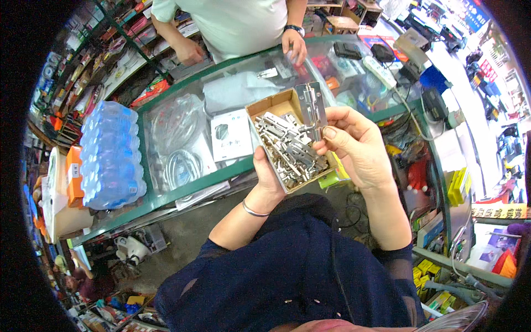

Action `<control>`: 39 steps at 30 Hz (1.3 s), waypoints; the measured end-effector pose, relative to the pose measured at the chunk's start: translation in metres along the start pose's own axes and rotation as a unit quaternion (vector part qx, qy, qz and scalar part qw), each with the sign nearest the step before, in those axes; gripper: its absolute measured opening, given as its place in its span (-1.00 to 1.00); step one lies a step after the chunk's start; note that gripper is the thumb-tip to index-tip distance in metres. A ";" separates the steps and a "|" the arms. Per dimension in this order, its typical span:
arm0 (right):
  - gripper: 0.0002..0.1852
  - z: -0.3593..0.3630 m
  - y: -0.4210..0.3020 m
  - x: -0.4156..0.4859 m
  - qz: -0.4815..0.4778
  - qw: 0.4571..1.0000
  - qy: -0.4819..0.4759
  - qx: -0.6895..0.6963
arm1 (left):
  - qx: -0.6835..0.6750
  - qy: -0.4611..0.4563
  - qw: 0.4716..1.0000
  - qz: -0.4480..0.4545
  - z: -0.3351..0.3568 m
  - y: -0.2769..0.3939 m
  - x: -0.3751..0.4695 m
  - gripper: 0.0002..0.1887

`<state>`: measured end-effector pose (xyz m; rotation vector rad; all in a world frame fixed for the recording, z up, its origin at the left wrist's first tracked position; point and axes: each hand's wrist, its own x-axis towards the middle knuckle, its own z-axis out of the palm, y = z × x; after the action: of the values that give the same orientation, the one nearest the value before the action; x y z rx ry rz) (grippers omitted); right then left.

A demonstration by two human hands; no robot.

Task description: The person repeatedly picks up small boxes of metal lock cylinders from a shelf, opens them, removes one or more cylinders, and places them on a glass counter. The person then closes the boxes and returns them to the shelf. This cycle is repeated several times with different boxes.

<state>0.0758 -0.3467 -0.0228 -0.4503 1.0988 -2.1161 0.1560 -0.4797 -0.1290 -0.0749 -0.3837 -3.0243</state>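
My left hand (267,174) supports an open cardboard box (277,101) from its left side and below, with most of the fingers hidden under it. Inside lies a jumbled heap of metal barrel bolts (290,141) and small hardware. Above the box's right edge, my right hand (352,143) pinches one barrel bolt (310,103) between thumb and fingers. This bolt is held upright, its flat silver plate and sliding rod facing me.
A green-framed glass counter (195,186) spans the space before me. On it stand shrink-wrapped bottles (112,157) at left and a white printed box (232,135) near the middle. A power strip (379,71) lies at right. Across the counter stands a person in a white shirt (236,25).
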 end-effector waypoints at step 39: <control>-0.86 -0.074 0.027 0.231 -0.014 0.989 -0.088 -0.115 | 0.145 0.126 0.924 0.330 0.046 0.069 0.038 0.08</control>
<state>-0.1160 -0.4811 -0.0907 -0.7496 1.2435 -1.9388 0.1269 -0.5375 -0.0655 0.1724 -0.6241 -2.2514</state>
